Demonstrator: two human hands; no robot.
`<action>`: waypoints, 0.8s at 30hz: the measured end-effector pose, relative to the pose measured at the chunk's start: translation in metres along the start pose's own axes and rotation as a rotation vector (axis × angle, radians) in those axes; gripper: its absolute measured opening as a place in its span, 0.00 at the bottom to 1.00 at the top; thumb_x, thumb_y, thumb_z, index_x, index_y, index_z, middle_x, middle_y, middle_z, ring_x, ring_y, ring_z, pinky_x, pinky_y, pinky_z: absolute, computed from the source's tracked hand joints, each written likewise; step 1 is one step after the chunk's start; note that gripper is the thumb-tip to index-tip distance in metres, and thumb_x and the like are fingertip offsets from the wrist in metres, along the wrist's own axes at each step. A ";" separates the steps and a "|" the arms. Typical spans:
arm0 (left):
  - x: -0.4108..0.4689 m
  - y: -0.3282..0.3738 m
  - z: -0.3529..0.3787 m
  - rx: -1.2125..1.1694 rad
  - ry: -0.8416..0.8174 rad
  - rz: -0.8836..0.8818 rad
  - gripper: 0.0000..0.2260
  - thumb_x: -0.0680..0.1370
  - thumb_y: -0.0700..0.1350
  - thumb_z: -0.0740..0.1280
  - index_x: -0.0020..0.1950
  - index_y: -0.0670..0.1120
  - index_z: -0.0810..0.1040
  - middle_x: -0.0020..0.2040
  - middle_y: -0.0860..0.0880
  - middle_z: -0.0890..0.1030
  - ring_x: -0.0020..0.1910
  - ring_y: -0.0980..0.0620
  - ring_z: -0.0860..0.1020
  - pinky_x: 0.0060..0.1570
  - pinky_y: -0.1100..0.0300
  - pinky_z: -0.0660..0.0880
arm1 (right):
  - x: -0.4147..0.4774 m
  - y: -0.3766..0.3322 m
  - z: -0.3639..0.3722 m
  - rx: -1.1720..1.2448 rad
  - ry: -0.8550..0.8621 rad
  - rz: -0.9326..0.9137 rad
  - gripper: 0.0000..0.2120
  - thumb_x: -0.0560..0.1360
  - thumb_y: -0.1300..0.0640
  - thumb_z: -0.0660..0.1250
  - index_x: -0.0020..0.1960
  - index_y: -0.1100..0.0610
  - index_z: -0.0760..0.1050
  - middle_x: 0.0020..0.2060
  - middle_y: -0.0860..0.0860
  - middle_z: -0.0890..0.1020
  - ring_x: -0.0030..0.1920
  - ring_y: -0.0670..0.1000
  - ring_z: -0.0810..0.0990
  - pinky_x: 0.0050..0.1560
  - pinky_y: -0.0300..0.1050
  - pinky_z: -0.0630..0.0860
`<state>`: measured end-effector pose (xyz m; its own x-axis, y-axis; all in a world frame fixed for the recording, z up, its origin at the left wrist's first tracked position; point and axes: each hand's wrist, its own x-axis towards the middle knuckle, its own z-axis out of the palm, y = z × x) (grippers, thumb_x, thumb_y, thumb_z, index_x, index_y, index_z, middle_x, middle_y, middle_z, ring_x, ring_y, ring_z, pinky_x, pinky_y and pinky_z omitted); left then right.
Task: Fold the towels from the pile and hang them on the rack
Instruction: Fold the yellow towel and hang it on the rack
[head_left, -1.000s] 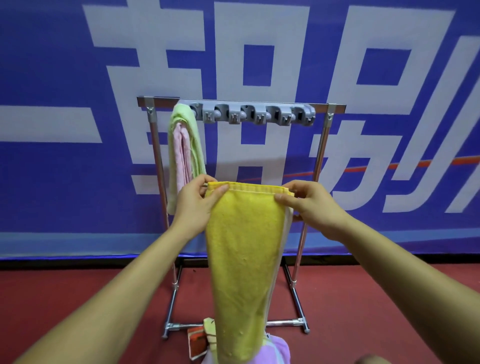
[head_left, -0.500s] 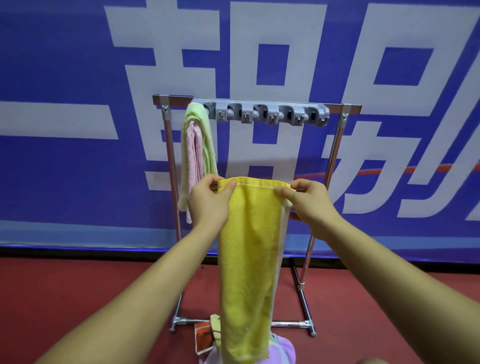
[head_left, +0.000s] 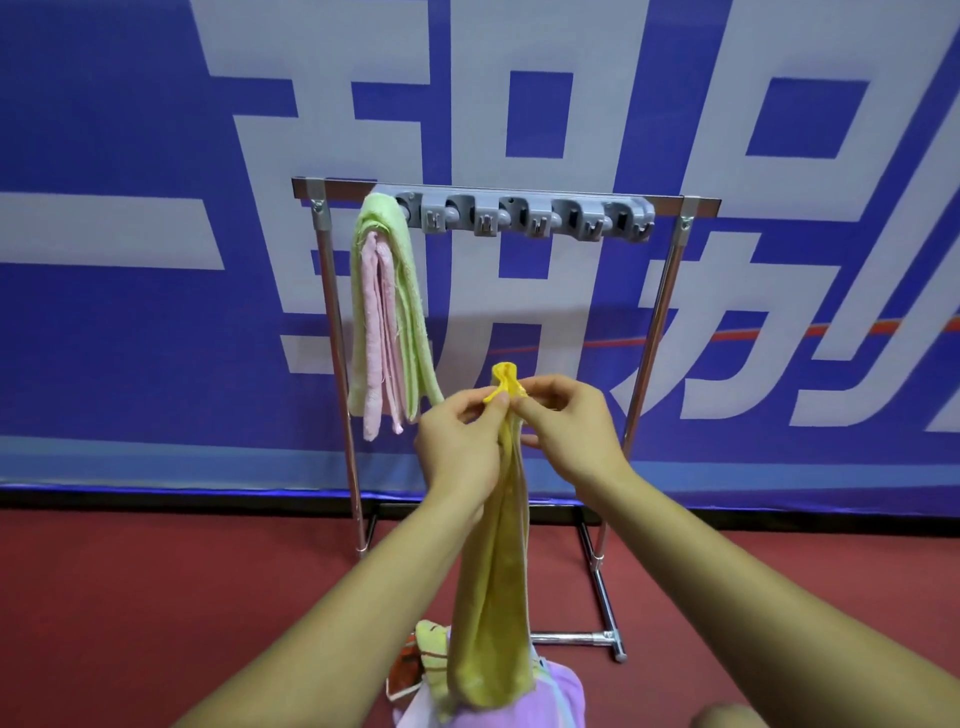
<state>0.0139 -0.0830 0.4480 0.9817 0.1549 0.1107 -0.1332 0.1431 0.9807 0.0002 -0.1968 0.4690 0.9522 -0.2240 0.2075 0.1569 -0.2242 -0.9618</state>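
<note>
Head view: your left hand and right hand pinch the yellow towel, folded narrow, hanging between them; folding step, next lift it onto the rack beyond your hands.

Yellow towel bunched narrow, hanging vertical before rack; green and pink towels draped left; pile below.
</note>
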 end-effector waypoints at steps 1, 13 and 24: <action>0.000 0.001 0.000 -0.013 0.000 -0.006 0.06 0.73 0.53 0.74 0.47 0.53 0.87 0.42 0.49 0.87 0.44 0.45 0.86 0.47 0.43 0.83 | 0.000 0.001 -0.001 -0.040 -0.032 -0.025 0.09 0.74 0.54 0.74 0.54 0.52 0.82 0.44 0.49 0.85 0.48 0.50 0.85 0.51 0.55 0.84; 0.016 -0.001 -0.022 0.109 -0.106 0.176 0.09 0.80 0.40 0.69 0.59 0.50 0.82 0.51 0.52 0.85 0.49 0.56 0.84 0.46 0.65 0.78 | 0.014 -0.020 -0.014 -0.042 0.037 -0.193 0.08 0.77 0.63 0.67 0.50 0.53 0.82 0.42 0.48 0.85 0.44 0.47 0.83 0.44 0.43 0.80; 0.023 -0.033 -0.025 -0.112 -0.374 -0.163 0.07 0.80 0.40 0.68 0.57 0.39 0.80 0.50 0.42 0.86 0.45 0.51 0.85 0.42 0.61 0.80 | 0.047 -0.047 -0.041 0.054 0.120 -0.181 0.06 0.75 0.61 0.68 0.49 0.56 0.82 0.42 0.56 0.84 0.47 0.56 0.83 0.53 0.64 0.81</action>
<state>0.0370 -0.0594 0.4141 0.9701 -0.2413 0.0270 0.0339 0.2445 0.9691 0.0274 -0.2354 0.5309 0.8695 -0.2969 0.3947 0.3396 -0.2208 -0.9143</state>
